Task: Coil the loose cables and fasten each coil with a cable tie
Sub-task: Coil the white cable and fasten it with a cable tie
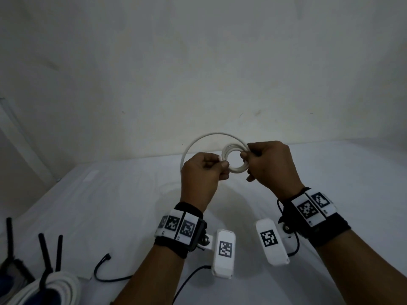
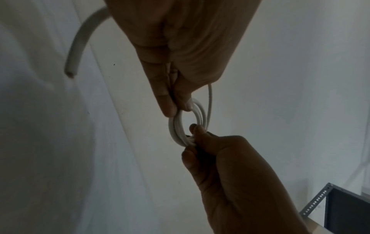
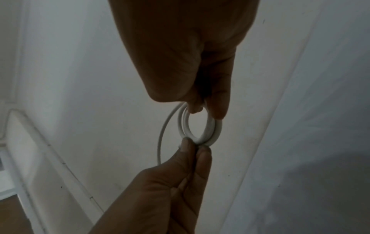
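A small white cable coil (image 1: 236, 170) hangs in the air between both hands, above the white table (image 1: 110, 205). My left hand (image 1: 221, 165) pinches its left side between thumb and forefinger. My right hand (image 1: 246, 156) pinches the opposite side. One wider loop (image 1: 207, 135) of the same cable arcs from the left hand up and over to the coil. In the left wrist view the left hand (image 2: 179, 109) grips the coil (image 2: 176, 128) from above, the right hand (image 2: 193, 137) from below, and a free cable end (image 2: 70, 73) curves out at upper left. In the right wrist view the right hand (image 3: 204, 110) holds the coil (image 3: 213, 132) from above and the left hand (image 3: 195, 146) from below.
At the bottom left of the head view lies a finished white coil (image 1: 63, 289) bound with a black tie (image 1: 45, 256), and another black tie (image 1: 8, 236) stands beside it. A thin black lead (image 1: 105, 270) runs over the table near my left forearm. A metal shelf corner (image 2: 340, 205) shows low on the right.
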